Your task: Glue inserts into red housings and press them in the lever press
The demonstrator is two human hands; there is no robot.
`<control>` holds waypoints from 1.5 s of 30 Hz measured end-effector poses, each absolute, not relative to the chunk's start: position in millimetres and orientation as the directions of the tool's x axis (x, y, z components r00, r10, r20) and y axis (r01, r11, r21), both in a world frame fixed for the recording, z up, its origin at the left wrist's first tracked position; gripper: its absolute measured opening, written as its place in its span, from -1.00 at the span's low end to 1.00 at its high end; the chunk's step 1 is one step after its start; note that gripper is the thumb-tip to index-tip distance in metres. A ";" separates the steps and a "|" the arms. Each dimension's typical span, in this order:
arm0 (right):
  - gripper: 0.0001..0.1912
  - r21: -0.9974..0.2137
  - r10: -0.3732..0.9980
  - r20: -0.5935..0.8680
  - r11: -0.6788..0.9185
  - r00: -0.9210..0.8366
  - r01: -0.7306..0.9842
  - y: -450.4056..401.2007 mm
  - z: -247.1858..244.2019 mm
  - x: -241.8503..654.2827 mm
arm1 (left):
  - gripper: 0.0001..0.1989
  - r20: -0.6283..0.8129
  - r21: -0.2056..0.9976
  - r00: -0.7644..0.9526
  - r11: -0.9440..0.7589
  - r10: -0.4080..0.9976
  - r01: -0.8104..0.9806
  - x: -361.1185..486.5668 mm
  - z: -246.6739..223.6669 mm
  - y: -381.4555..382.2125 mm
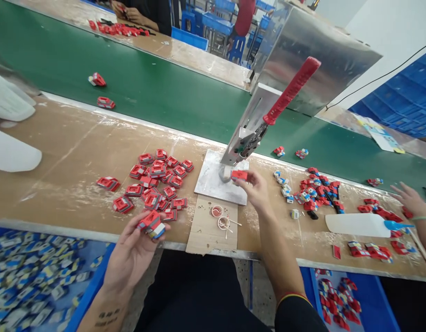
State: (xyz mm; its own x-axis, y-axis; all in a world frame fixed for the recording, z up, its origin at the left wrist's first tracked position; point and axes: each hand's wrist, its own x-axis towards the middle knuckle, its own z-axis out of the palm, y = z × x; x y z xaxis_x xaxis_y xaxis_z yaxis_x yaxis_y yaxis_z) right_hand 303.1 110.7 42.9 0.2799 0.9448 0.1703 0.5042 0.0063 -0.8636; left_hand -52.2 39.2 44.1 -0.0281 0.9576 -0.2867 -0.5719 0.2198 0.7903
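My left hand (129, 251) is closed round a toy part (152, 224), red with white, blue and yellow at its lower end, just in front of a heap of red and grey toy parts (157, 170). Between the fingertips of my right hand (256, 191) is a small red plastic piece (239, 175). That piece is beside the pale block (226, 173) at the foot of a hand press (245, 143). The press has a long red handle (292, 90) angled upward and stands on a grey metal plate (207, 180).
Cardboard (199, 230) holds two small cups (224, 223) and cotton swabs. A green conveyor belt (157, 92) runs behind. Blue bins (109, 258) flank my legs. At right lie a white bottle (358, 225), red parts and a co-worker's hand (408, 198). Another person works across the belt.
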 end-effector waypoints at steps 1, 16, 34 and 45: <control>-0.55 -0.855 0.949 0.154 -0.011 0.275 0.518 102.6 47.5 316.9 | -0.58 -0.273 0.806 -0.047 0.202 0.961 -0.556 -52.9 43.7 40.2; -0.52 -0.531 0.880 0.133 -0.326 0.456 0.782 287.7 64.9 432.8 | -0.55 0.212 0.977 0.468 -0.201 0.858 -0.075 79.2 36.9 218.0; -0.46 -0.606 0.620 0.770 0.785 -0.152 0.129 134.4 207.0 268.2 | -0.64 0.228 0.970 0.659 -0.226 0.717 -0.090 117.1 22.3 231.0; -0.41 0.028 0.338 0.770 0.829 -0.541 0.558 101.7 146.1 255.3 | -0.60 0.241 0.967 0.667 -0.229 0.705 -0.108 114.8 30.7 224.0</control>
State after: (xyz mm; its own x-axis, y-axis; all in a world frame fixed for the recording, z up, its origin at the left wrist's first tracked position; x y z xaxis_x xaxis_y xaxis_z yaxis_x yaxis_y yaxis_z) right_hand 255.3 101.7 146.1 -0.5409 0.3376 0.7703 0.5582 0.8292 0.0285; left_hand 114.8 224.0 30.7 0.6672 0.7047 0.2414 -0.1084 -0.2287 0.9674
